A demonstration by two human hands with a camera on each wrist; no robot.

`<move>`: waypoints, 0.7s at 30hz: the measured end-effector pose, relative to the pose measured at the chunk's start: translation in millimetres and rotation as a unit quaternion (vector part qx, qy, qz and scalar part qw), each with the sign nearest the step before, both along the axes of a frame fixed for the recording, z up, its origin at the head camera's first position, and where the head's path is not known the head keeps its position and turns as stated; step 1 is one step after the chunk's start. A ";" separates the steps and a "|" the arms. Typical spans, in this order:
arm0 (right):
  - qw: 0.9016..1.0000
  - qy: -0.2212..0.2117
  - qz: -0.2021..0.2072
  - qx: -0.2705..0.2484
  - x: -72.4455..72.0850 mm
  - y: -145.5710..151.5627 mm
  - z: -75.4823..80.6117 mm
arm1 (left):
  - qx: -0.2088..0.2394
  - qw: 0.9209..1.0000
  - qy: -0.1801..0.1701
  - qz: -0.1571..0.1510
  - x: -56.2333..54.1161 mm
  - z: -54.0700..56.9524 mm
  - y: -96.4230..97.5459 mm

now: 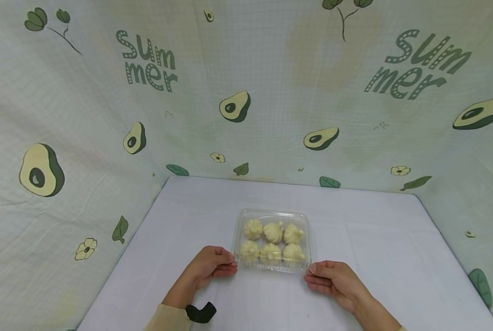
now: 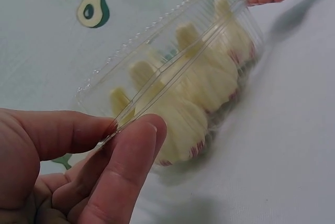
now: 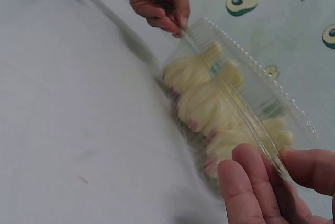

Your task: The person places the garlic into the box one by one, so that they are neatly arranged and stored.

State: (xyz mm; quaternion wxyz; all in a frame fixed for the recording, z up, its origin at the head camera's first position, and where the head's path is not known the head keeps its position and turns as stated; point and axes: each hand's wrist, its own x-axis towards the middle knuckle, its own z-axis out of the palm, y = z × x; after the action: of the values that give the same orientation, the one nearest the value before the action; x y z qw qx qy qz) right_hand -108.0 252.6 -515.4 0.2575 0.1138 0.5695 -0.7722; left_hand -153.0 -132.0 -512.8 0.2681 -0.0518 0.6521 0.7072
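Note:
A clear plastic clamshell box [image 1: 275,213] lies on the white-covered table, its lid down. Inside are several pale garlic bulbs [image 1: 273,233] in two rows, with purplish streaks at the base in both wrist views. My left hand [image 1: 210,265] pinches the rim at the near left corner between thumb and fingers. At the near right corner, my right hand [image 1: 333,280] pinches the rim the same way. From the left wrist, the two rim layers [image 2: 180,59] run together between the corners.
The white tablecloth [image 1: 205,202] stretches around the box on every side. Behind and beside the table hang cloth walls [image 1: 271,69] printed with avocados, leaves and lettering. A black strap [image 1: 201,313] sits by my left sleeve.

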 end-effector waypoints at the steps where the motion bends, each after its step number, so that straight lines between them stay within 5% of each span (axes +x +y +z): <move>1: 1.000 0.000 -0.001 -0.002 -0.1 -0.2 -0.2 | 0.001 1.000 0.000 0.000 0.1 -0.1 0.1; 21: 1.000 -0.004 -0.003 -0.012 -2.1 -2.7 -1.6 | 0.034 0.999 -0.004 0.002 -0.1 -3.7 -3.0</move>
State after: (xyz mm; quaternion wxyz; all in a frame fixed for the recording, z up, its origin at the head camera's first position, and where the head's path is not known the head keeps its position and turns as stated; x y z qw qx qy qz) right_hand -110.1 249.9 -517.1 0.2590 0.1156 0.5590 -0.7791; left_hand -153.1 -135.1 -516.6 0.2712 -0.0470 0.6266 0.7291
